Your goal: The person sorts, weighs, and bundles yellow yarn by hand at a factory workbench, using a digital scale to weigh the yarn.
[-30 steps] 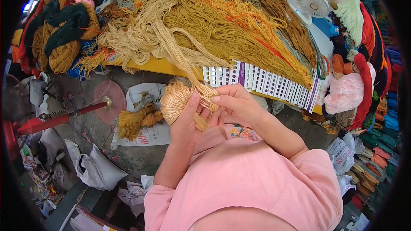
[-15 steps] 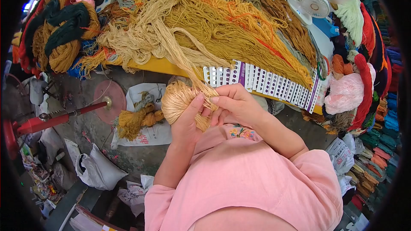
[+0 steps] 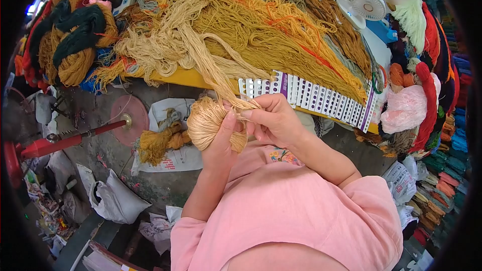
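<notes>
A ball of pale tan yarn (image 3: 206, 123) rests in my left hand (image 3: 224, 138), whose fingers curl round its right side. Beside it, my right hand (image 3: 273, 120) pinches the tan strands (image 3: 243, 103) just above my left thumb. Those strands run up and left to a loose beige heap (image 3: 155, 50) on the yellow-edged table (image 3: 188, 78). Both hands are close together, and part of the ball is hidden behind my left fingers.
Olive and orange yarn (image 3: 246, 30) covers the table behind punched cards (image 3: 321, 99). A white fan (image 3: 368, 5) stands back right, near pink yarn (image 3: 404, 109). At left are a red metal arm (image 3: 75, 139) and a white sack (image 3: 118, 200).
The ball has shifted and turned slightly to the left in my left hand. My right fingers have changed their hold slightly on the strands and moved a little.
</notes>
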### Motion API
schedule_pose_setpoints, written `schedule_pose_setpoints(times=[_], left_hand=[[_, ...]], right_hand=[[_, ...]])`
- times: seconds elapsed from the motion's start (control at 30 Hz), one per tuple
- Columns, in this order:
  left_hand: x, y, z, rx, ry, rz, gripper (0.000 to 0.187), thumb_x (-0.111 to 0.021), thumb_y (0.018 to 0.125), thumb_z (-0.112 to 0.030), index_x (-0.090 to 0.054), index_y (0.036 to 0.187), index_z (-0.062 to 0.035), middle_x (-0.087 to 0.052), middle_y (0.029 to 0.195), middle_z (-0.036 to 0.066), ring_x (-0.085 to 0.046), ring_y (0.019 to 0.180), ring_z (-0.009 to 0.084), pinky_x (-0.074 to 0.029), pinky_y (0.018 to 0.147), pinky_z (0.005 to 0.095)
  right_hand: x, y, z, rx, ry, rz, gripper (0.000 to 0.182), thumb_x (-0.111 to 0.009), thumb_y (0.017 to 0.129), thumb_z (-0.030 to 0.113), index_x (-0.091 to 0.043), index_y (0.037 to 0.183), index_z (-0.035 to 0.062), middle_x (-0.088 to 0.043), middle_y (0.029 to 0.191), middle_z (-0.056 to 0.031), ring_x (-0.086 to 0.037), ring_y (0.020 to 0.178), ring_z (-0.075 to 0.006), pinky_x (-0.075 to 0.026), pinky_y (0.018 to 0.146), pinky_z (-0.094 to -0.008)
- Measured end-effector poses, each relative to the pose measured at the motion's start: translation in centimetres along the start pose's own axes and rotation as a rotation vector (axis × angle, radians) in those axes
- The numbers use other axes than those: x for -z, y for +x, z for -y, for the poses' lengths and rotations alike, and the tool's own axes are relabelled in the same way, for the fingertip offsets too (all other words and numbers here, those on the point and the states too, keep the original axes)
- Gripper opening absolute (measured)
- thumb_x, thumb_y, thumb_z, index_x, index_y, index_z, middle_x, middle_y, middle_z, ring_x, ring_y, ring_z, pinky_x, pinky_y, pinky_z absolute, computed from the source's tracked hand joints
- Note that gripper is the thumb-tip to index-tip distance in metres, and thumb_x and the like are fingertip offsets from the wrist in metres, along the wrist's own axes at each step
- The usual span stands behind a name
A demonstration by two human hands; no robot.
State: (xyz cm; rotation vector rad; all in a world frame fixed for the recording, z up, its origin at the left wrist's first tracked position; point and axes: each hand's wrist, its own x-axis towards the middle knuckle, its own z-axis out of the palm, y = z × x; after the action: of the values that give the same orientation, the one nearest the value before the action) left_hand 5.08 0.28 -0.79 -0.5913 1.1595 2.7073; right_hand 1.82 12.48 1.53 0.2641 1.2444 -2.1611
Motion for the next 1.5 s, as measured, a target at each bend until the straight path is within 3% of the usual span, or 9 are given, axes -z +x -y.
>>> schedule_pose_setpoints(times=[0.2, 0.37, 0.57, 0.77, 0.83, 0.93, 1.13, 1.23, 1.5], left_hand=[[0.4, 0.0, 0.2, 0.013, -0.075, 0.022, 0.019, -0.049, 0.077, -0.004, -0.045, 0.096, -0.0049, -0.050, 0.085, 0.002, -0.048, 0.071, 0.0091, -0.041, 0.059, 0.0209], [-0.4, -0.4, -0.4, 0.013, -0.029, -0.004, 0.019, -0.044, 0.079, -0.008, -0.046, 0.098, -0.0028, -0.050, 0.081, 0.003, -0.045, 0.067, 0.0093, -0.039, 0.062, 0.0217], [0.1, -0.4, -1.0, 0.053, -0.161, 0.154, 0.023, -0.048, 0.074, -0.004, -0.045, 0.096, -0.0013, -0.052, 0.084, 0.006, -0.051, 0.074, 0.0128, -0.041, 0.069, 0.0239], [-0.3, -0.4, -1.0, 0.043, -0.154, 0.158, 0.023, -0.045, 0.074, -0.007, -0.046, 0.096, -0.0017, -0.050, 0.080, 0.005, -0.046, 0.071, 0.0118, -0.038, 0.065, 0.0232], [-0.8, -0.5, -1.0, 0.029, -0.060, 0.045, 0.021, -0.045, 0.075, -0.007, -0.047, 0.095, -0.0026, -0.050, 0.079, 0.004, -0.045, 0.069, 0.0102, -0.037, 0.063, 0.0218], [-0.9, -0.4, -0.9, 0.039, -0.091, 0.032, 0.019, -0.045, 0.076, -0.007, -0.047, 0.095, -0.0034, -0.050, 0.079, 0.003, -0.045, 0.069, 0.0093, -0.037, 0.063, 0.0211], [-0.4, -0.2, -0.7, 0.051, -0.159, 0.124, 0.020, -0.046, 0.077, -0.009, -0.048, 0.097, -0.0037, -0.050, 0.078, 0.002, -0.046, 0.069, 0.0085, -0.038, 0.065, 0.0223], [-0.8, -0.2, -0.6, 0.090, -0.064, -0.031, 0.019, -0.047, 0.078, -0.011, -0.048, 0.095, -0.0033, -0.046, 0.071, 0.000, -0.043, 0.063, 0.0076, -0.037, 0.060, 0.0213], [-0.3, 0.2, -0.2, 0.115, -0.124, 0.017, 0.018, -0.047, 0.078, -0.012, -0.049, 0.093, -0.0033, -0.046, 0.069, 0.000, -0.042, 0.061, 0.0084, -0.036, 0.054, 0.0208]], right_hand=[[0.4, 0.3, -0.5, -0.034, 0.234, 0.013, 0.008, -0.051, 0.073, 0.006, -0.056, 0.074, -0.0011, -0.057, 0.061, -0.0076, -0.047, 0.040, -0.0058, -0.037, 0.035, -0.0149], [0.3, 0.2, -0.5, -0.032, 0.212, 0.016, 0.009, -0.052, 0.074, 0.007, -0.056, 0.074, -0.0009, -0.057, 0.061, -0.0071, -0.048, 0.041, -0.0056, -0.036, 0.035, -0.0148], [0.3, 0.2, -0.4, -0.022, 0.202, 0.037, 0.010, -0.051, 0.075, 0.008, -0.056, 0.076, -0.0009, -0.057, 0.062, -0.0071, -0.048, 0.041, -0.0055, -0.036, 0.035, -0.0143], [0.3, 0.2, -0.4, -0.020, 0.190, 0.043, 0.011, -0.052, 0.074, 0.008, -0.056, 0.078, -0.0011, -0.057, 0.062, -0.0080, -0.048, 0.041, -0.0056, -0.037, 0.035, -0.0144], [0.3, 0.2, -0.4, -0.024, 0.189, 0.041, 0.011, -0.052, 0.074, 0.008, -0.056, 0.078, -0.0011, -0.057, 0.063, -0.0083, -0.048, 0.041, -0.0056, -0.037, 0.035, -0.0144], [0.4, 0.2, -0.4, -0.030, 0.200, 0.046, 0.011, -0.052, 0.074, 0.008, -0.056, 0.079, -0.0010, -0.057, 0.063, -0.0085, -0.048, 0.040, -0.0055, -0.037, 0.035, -0.0141], [0.2, 0.1, -0.2, -0.017, 0.179, 0.046, 0.011, -0.053, 0.073, 0.008, -0.056, 0.078, -0.0009, -0.057, 0.062, -0.0075, -0.047, 0.040, -0.0051, -0.036, 0.035, -0.0141], [0.0, 0.0, -0.1, 0.013, 0.072, 0.036, 0.008, -0.055, 0.072, 0.008, -0.057, 0.073, -0.0006, -0.056, 0.059, -0.0052, -0.045, 0.039, -0.0044, -0.036, 0.035, -0.0145], [-0.7, -0.2, 0.6, 0.066, -0.168, -0.043, 0.008, -0.054, 0.071, 0.002, -0.057, 0.065, -0.0012, -0.053, 0.053, -0.0029, -0.043, 0.038, -0.0034, -0.033, 0.036, -0.0148]])
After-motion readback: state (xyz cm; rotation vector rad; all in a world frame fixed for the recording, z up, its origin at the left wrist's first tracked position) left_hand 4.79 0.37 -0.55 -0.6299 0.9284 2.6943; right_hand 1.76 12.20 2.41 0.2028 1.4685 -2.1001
